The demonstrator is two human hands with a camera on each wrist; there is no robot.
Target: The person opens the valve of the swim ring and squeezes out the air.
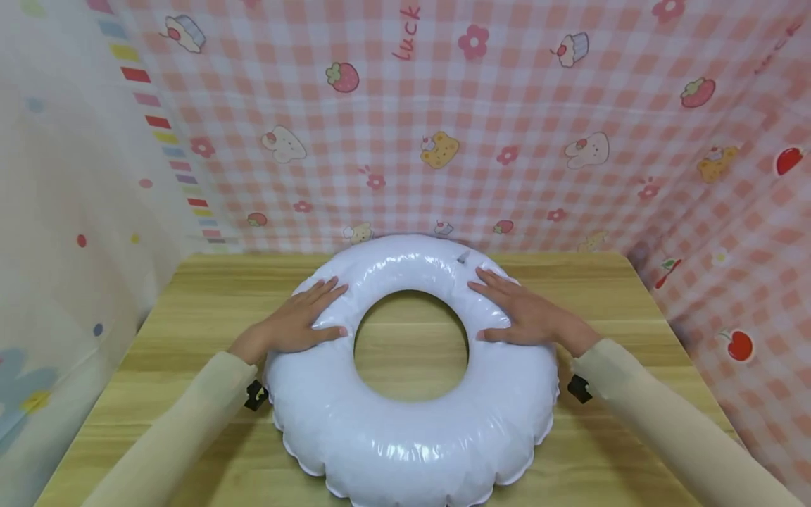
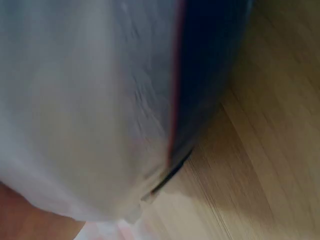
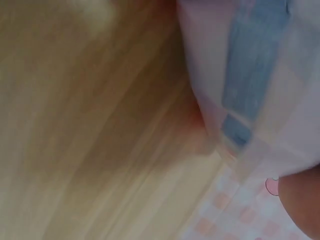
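A white inflated swim ring (image 1: 405,436) lies on the wooden table, its round hole facing up and a small clear valve (image 1: 464,258) near its far right side. My left hand (image 1: 300,320) rests on the ring's left side with fingers spread and straight. On the opposite side my right hand (image 1: 522,310) lies flat in the same way, thumb toward the hole. In the left wrist view the ring's side (image 2: 75,100) fills the left, with a dark underside below its seam. The right wrist view shows the ring's edge (image 3: 255,90), blurred, above the wood.
The wooden table (image 1: 158,394) extends around the ring on both sides. Behind it hangs a pink checked curtain (image 1: 405,105) with cartoon prints. A pale curtain (image 1: 63,176) borders the left, and more checked cloth (image 1: 747,282) borders the right.
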